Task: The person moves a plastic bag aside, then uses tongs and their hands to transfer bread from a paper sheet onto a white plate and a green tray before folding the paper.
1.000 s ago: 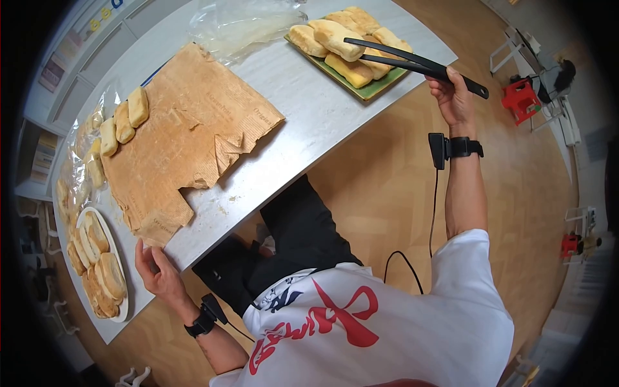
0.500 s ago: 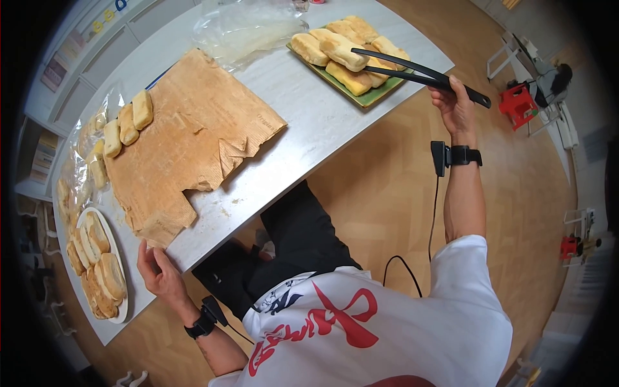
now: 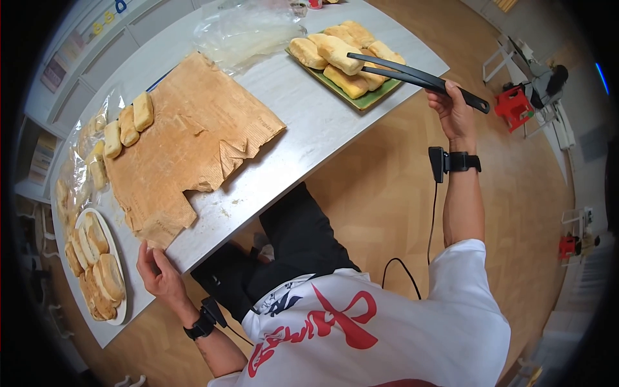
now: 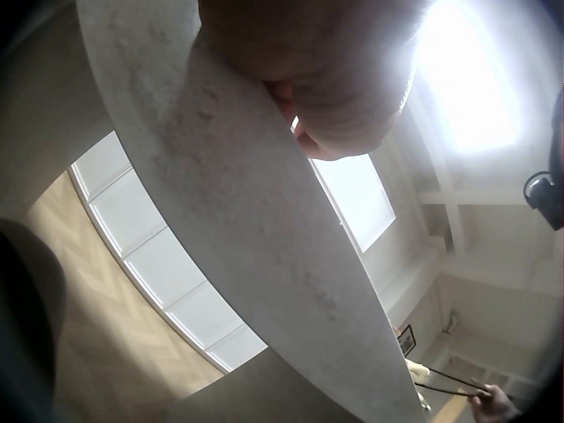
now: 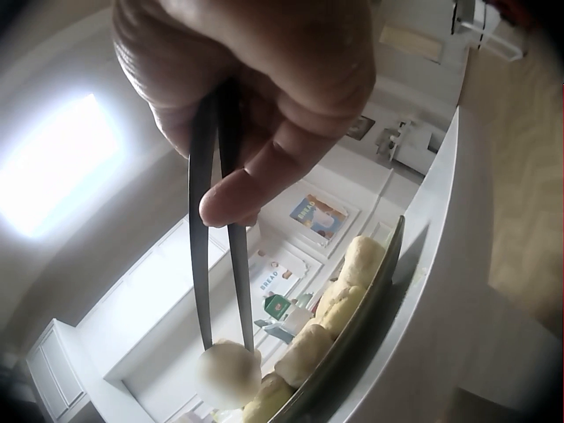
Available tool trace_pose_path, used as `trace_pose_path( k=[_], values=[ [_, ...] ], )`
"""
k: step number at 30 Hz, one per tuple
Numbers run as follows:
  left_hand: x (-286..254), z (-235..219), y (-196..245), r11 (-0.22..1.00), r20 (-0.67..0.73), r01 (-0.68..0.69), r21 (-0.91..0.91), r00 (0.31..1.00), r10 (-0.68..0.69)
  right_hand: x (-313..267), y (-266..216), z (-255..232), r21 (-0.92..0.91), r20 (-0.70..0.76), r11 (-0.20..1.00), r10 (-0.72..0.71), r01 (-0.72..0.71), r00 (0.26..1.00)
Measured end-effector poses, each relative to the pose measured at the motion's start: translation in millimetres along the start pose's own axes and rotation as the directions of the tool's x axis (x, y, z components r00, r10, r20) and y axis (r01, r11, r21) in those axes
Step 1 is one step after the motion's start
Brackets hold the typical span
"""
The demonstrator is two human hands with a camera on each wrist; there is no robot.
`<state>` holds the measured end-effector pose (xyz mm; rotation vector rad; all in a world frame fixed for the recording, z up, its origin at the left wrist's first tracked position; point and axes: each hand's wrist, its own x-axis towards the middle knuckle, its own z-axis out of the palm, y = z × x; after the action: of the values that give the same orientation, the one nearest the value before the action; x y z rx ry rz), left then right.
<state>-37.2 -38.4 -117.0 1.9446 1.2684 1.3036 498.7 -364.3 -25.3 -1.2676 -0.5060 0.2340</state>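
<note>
My right hand (image 3: pixel 454 111) grips a pair of black tongs (image 3: pixel 425 79) over the green plate (image 3: pixel 366 102). The tong tips straddle the near end of a pale bread roll (image 3: pixel 336 54), the topmost of several piled there. The right wrist view shows that roll (image 5: pixel 228 374) blurred between the tips, beside the row of other rolls (image 5: pixel 304 352). My left hand (image 3: pixel 161 274) rests at the table's front edge, its fingers loosely bent beside the torn brown paper (image 3: pixel 193 122). From the left wrist, this hand (image 4: pixel 326 70) appears against the tabletop's rim.
A white oval plate (image 3: pixel 122 303) of browned rolls stands at the table's left end. Three rolls (image 3: pixel 128 125) lie along the paper's left side, near clear plastic bags with more bread (image 3: pixel 77 161). Another clear bag (image 3: pixel 248 32) lies at the back. A red stool (image 3: pixel 514 108) stands on the floor.
The tong arms have come closer together around the roll's end. The view has shifted slightly, and the right hand sits a little lower in it. The left hand stays in place.
</note>
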Motion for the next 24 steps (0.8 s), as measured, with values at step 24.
trace_pose_path(
  k=[24],
  values=[
    [-0.4, -2.6, 8.0, 0.994, 0.033, -0.076, 0.081, 0.997, 0.073, -16.3, 6.0, 68.2, -0.053, -0.19, 0.987, -0.156, 0.149, 0.969]
  ],
)
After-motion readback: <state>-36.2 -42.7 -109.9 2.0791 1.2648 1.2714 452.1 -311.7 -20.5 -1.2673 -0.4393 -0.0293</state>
